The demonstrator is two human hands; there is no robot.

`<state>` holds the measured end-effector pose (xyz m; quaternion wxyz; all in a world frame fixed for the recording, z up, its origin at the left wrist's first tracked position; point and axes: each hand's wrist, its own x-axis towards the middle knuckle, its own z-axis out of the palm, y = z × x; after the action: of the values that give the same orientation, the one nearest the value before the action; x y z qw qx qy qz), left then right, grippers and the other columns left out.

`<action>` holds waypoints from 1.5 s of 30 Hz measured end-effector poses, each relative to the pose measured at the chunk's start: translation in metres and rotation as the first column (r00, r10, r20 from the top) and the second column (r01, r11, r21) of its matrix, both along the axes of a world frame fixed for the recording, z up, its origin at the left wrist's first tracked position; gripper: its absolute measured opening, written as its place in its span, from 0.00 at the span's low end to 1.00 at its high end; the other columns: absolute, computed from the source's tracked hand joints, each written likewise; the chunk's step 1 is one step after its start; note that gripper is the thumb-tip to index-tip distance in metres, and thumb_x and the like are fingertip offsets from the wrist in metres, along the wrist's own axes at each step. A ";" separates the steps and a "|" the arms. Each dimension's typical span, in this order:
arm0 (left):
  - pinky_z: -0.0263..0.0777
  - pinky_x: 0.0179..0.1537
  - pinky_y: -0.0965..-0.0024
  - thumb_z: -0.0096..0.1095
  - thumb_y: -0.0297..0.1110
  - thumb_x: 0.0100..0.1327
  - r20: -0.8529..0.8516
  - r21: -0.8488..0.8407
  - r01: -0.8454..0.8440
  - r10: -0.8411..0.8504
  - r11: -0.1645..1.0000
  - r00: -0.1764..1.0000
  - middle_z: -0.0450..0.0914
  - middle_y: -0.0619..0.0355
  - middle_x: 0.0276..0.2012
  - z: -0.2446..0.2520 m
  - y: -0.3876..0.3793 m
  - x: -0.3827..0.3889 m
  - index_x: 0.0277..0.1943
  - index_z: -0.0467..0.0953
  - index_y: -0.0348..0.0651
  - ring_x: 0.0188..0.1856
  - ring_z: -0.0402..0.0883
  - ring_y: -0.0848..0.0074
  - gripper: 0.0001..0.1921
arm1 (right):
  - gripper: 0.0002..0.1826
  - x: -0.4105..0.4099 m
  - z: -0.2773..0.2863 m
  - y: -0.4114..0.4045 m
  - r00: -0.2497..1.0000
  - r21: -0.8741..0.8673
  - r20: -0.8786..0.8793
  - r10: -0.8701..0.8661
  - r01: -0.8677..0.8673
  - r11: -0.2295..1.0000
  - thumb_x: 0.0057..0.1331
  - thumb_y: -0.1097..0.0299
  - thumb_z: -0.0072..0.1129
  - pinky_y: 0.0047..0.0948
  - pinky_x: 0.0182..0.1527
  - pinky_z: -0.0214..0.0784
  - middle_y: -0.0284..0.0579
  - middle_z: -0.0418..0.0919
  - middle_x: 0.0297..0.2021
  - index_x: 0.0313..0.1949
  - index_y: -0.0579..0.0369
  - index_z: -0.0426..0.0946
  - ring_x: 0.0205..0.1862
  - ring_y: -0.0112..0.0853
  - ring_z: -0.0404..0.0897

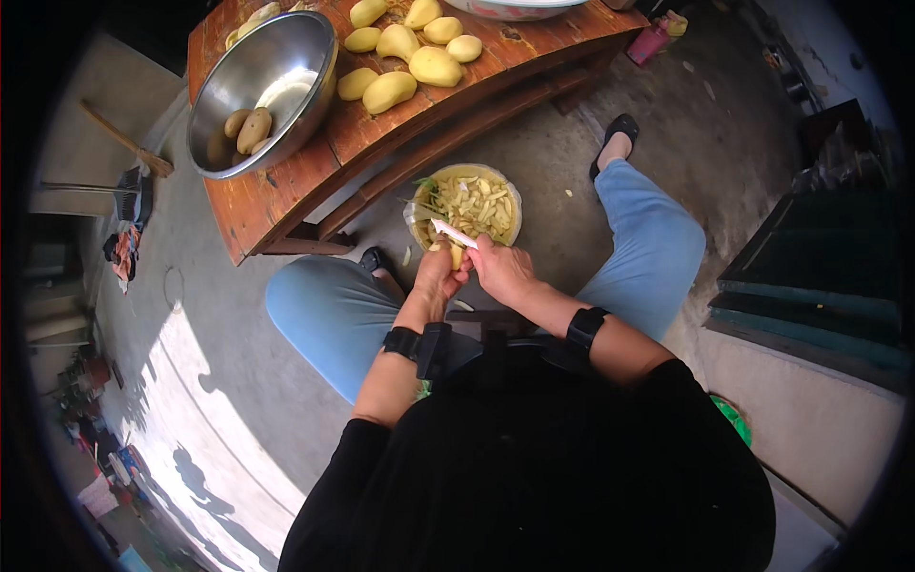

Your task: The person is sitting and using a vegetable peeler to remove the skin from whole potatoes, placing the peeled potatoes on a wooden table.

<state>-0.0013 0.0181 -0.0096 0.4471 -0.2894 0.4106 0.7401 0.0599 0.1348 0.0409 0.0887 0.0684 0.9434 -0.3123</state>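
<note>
My left hand [437, 274] grips a potato [456, 255] whose visible surface is pale yellow; the fingers hide much of it. In my right hand [502, 268] is a peeler with a pale pink handle [453, 234], its tip crossing above the potato. Both hands meet over the near rim of a lined waste bin [516, 207] on the floor. Potato peelings [480, 201] and some green plant scraps [427, 189] fill it. Whether the blade touches the potato I cannot tell.
A wooden table [357, 139] stands ahead, bearing several peeled potatoes [389, 91] and a steel bowl [293, 121] with unpeeled potatoes [254, 130]. At its far edge is a white basin [515, 6]. A broom [129, 139] and dustpan [134, 196] are at left; a dark green cabinet [815, 272] is at right.
</note>
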 end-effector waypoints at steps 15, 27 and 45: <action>0.53 0.15 0.82 0.31 0.57 0.65 -0.001 0.140 0.090 -0.091 0.986 0.996 0.70 0.61 0.22 0.016 0.004 -0.002 0.40 0.66 0.51 0.16 0.63 0.80 0.21 | 0.11 0.005 -0.014 0.014 0.978 -0.265 -0.127 -0.167 0.129 0.956 0.64 0.62 0.42 0.48 0.29 0.64 0.59 0.73 0.21 0.33 0.59 0.63 0.27 0.54 0.74; 0.48 0.13 0.81 0.32 0.58 0.64 -0.224 0.078 0.152 -0.131 0.985 0.966 0.67 0.59 0.19 0.011 -0.005 0.000 0.36 0.66 0.41 0.14 0.58 0.81 0.26 | 0.14 -0.014 -0.035 0.023 0.989 0.090 0.059 -0.135 0.129 0.987 0.63 0.60 0.41 0.49 0.32 0.66 0.56 0.75 0.21 0.35 0.59 0.68 0.27 0.52 0.75; 0.48 0.12 0.83 0.34 0.58 0.64 -0.163 0.129 0.010 0.011 0.992 0.987 0.69 0.55 0.22 0.014 -0.003 0.000 0.38 0.64 0.44 0.15 0.61 0.79 0.23 | 0.16 -0.006 -0.036 0.025 0.980 0.103 0.071 -0.188 0.180 0.978 0.64 0.58 0.39 0.47 0.31 0.67 0.56 0.76 0.23 0.34 0.61 0.67 0.27 0.50 0.77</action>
<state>-0.0015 0.0153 0.0039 0.4296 -0.1983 0.3970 0.7864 0.0543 0.1598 0.0048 0.0940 0.1721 0.9425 -0.2705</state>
